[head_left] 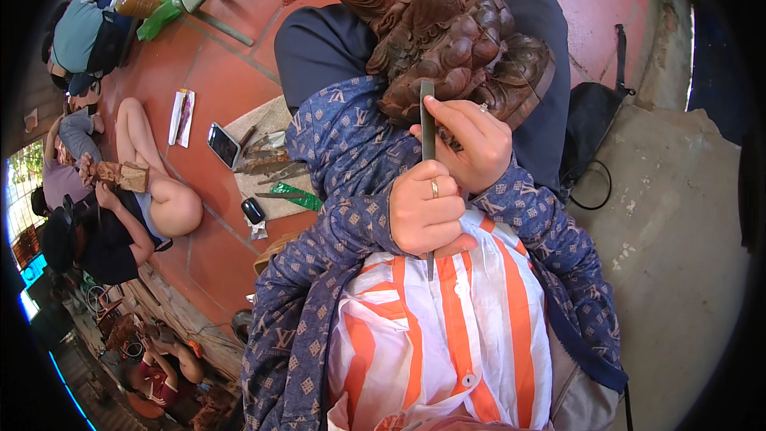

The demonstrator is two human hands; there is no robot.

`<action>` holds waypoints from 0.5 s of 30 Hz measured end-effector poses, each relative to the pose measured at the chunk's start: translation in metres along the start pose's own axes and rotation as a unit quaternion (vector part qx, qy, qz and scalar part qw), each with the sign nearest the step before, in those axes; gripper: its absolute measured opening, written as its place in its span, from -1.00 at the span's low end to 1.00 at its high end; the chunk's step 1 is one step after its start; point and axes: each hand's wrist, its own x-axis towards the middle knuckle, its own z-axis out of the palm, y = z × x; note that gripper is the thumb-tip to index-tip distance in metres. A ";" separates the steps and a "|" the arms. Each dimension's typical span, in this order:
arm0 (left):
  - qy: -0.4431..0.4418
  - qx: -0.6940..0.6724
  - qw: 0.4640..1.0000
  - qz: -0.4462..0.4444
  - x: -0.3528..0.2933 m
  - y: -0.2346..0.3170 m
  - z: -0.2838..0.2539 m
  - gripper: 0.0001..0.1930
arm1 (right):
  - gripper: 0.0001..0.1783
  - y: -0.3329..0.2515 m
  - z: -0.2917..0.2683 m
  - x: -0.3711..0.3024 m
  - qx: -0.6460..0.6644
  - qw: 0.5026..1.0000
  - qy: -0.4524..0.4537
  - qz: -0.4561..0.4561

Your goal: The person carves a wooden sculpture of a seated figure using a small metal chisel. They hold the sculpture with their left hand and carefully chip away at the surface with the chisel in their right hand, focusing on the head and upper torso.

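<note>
A dark brown carved wooden sculpture (447, 40) with rounded lobes and folds lies across my lap, between my dark trouser legs. Over its near end, both hands grip one long flat grey metal file (428, 132). My left hand (428, 211) wears a ring and is closed in a fist around the file's lower part, close to my striped shirt. Higher up, my right hand (476, 144) pinches the file near its upper end, thumb and fingers closed on it. The file's tip overlaps the carving in view; whether it touches the wood I cannot tell.
On the tiled floor to my left, a mat (275, 136) bears several hand tools, a phone (223, 145) and a green wrapper (297, 195). A black case (253, 209) lies nearby. Other people sit further left, one holding a wooden carving (120, 175). A black bag (589, 124) lies at right.
</note>
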 end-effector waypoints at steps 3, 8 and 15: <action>-0.023 0.001 1.000 -0.007 0.002 0.001 -0.004 -0.57 | -0.62 0.002 0.002 -0.004 -0.003 1.000 -0.004 -0.002; -0.045 -0.020 0.999 -0.007 0.005 0.007 -0.008 -0.59 | -0.61 0.000 -0.002 -0.007 0.008 1.000 -0.028 -0.006; -0.035 0.001 0.999 -0.009 0.005 0.003 -0.003 -0.59 | -0.63 0.003 0.002 -0.004 0.001 1.000 0.000 -0.013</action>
